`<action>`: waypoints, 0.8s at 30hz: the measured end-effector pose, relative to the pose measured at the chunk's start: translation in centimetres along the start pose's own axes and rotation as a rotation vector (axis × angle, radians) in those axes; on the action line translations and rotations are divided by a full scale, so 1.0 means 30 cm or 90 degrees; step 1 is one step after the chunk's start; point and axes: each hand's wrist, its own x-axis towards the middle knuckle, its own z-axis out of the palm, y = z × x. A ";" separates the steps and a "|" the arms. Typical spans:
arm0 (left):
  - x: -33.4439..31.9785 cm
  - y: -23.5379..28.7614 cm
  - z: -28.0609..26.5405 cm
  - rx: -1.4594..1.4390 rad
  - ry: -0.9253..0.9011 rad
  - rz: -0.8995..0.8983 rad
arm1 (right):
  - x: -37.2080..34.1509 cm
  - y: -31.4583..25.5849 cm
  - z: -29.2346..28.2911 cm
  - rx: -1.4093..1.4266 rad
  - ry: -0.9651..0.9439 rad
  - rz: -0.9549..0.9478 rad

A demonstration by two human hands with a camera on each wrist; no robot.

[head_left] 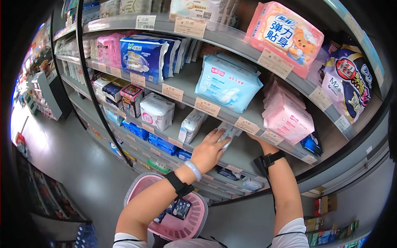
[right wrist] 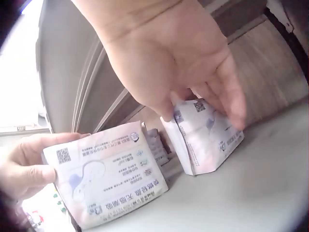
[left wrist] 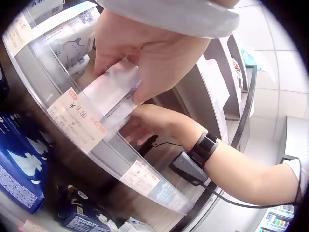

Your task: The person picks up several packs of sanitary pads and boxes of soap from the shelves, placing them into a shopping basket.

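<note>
In right-wrist view, my left hand (right wrist: 20,166) pinches one pack (right wrist: 108,176) at seven o'clock, my right hand (right wrist: 169,58) another pack (right wrist: 205,140) at four, gentle grips advisable.

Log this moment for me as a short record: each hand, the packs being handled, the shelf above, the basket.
Left hand: grips the first white pack between thumb and fingers
Right hand: holds the second white pack, thumb and fingers on opposite sides
Pack spacing: apart, a gap between them
Level: both at the same shelf
Shelf above: light blue pack, with pink packs to its right
Basket: pink, below the left forearm, dark-patterned packs inside
</note>
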 end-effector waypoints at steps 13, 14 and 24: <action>0.009 0.002 0.024 0.044 0.034 -0.011 | 0.061 0.011 0.059 0.038 -0.032 0.009; 0.010 0.002 0.026 0.044 0.033 -0.011 | 0.054 0.011 0.055 0.039 -0.033 0.012; 0.013 0.003 0.034 0.068 0.047 -0.011 | 0.109 0.029 0.060 0.062 -0.044 0.026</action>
